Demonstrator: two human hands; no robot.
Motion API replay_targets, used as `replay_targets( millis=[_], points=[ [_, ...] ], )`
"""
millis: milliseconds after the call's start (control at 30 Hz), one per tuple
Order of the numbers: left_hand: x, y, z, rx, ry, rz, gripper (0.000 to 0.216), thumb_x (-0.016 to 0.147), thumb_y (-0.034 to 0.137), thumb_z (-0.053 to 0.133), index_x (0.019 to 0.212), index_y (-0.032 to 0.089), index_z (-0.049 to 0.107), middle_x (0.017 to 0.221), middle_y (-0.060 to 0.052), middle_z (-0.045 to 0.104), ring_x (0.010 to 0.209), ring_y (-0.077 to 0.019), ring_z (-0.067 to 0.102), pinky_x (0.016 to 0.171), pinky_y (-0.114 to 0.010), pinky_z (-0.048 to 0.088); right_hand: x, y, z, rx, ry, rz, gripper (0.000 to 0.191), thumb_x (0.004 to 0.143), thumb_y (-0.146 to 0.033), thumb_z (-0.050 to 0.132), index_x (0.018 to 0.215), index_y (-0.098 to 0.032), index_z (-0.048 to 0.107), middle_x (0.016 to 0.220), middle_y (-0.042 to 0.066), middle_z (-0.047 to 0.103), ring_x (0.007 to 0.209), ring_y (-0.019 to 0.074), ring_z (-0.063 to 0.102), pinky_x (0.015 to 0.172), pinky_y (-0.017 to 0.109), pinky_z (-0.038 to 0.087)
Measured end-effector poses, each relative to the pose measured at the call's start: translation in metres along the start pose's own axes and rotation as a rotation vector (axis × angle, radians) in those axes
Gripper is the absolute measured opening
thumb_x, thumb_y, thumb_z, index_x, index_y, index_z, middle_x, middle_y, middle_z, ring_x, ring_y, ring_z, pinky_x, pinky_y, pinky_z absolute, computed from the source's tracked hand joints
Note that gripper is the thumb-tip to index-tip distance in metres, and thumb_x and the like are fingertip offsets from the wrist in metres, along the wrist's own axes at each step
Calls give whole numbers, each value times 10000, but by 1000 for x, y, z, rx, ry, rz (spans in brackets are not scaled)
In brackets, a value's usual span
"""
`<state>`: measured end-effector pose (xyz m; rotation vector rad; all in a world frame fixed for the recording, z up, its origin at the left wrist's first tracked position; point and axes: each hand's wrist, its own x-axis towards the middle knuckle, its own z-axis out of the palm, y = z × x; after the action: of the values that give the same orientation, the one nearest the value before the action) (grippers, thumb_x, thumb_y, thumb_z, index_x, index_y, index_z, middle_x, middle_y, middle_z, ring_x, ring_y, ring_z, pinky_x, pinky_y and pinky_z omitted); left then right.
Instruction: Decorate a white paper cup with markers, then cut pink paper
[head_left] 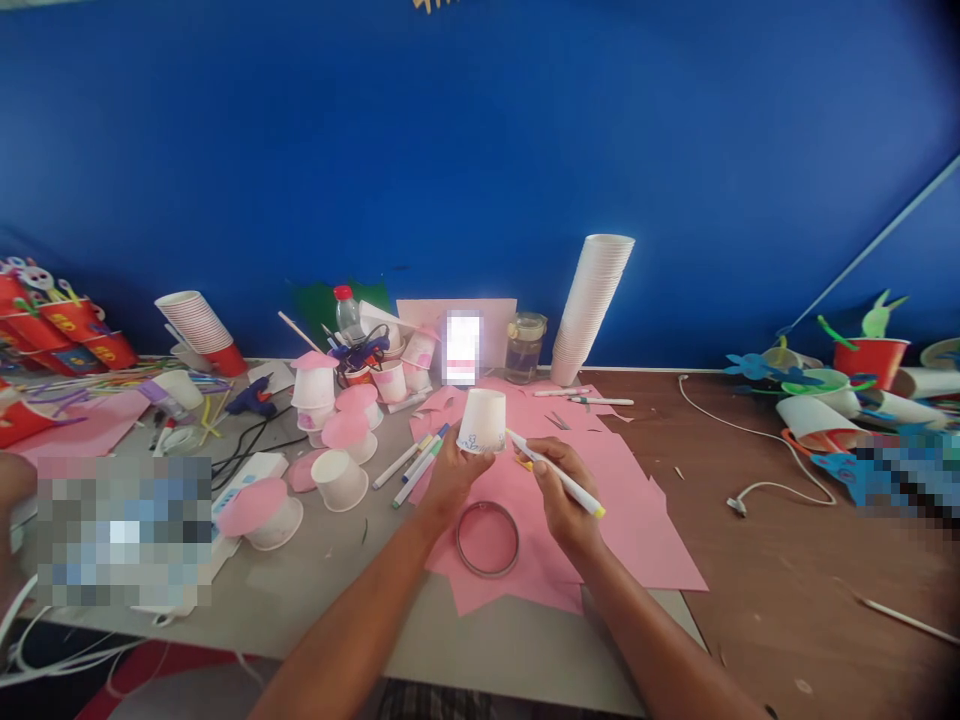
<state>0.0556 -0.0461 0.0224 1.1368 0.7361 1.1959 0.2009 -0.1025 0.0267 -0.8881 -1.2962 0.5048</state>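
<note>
My left hand [452, 474] grips a white paper cup [484, 412], held upside down, with small blue drawn marks along its rim. In my right hand [562, 490] is a white marker [574, 484] with a yellow end, its tip pointing at the cup's right side. Whether the tip touches the cup I cannot tell. Below the hands a grey ring [458, 540], like a roll of tape, lies on pink paper [637, 520]. Several capped markers [420, 470] rest to the left of the cup.
Paper cups with pink discs [259, 510] and a plain cup [339, 480] stand on the left. At the back are a tall cup stack [592, 310], a glass jar [525, 345] and a lit screen [462, 348]. A white cable [780, 438] curls on the brown table at right.
</note>
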Motion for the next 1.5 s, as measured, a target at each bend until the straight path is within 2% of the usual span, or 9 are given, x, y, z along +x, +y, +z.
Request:
replay_targets(
  millis=[200, 300, 933, 1500],
  points=[
    [0, 4, 5, 50, 9, -4, 594, 682, 340, 789, 1165, 178, 483, 1016, -50, 623, 947, -181, 593, 862, -317, 456, 2, -7, 3, -25, -94, -93, 187, 933, -243, 511, 1074, -237, 634, 929, 67, 660, 884, 207, 632, 764, 360, 523],
    [-1, 4, 7, 52, 8, -9, 617, 671, 353, 794, 1168, 174, 473, 1005, -55, 629, 934, -188, 602, 859, -330, 463, 3, -9, 4, -36, -93, -119, 189, 936, -232, 504, 1075, -236, 632, 939, 71, 662, 885, 204, 634, 760, 355, 521],
    [0, 0, 5, 143, 30, 49, 569, 685, 334, 778, 1153, 178, 495, 1046, -66, 596, 970, -205, 586, 867, -336, 462, 2, -6, 7, -74, -78, -74, 176, 942, -234, 488, 1047, -231, 629, 918, 63, 651, 855, 194, 631, 747, 342, 521],
    [3, -9, 3, 108, 26, 50, 613, 676, 335, 793, 1175, 181, 471, 1061, -75, 605, 988, -210, 593, 877, -343, 468, 3, -5, 8, -106, -54, -63, 156, 935, -254, 503, 1012, -224, 635, 897, 56, 664, 835, 191, 646, 733, 330, 531]
  ],
)
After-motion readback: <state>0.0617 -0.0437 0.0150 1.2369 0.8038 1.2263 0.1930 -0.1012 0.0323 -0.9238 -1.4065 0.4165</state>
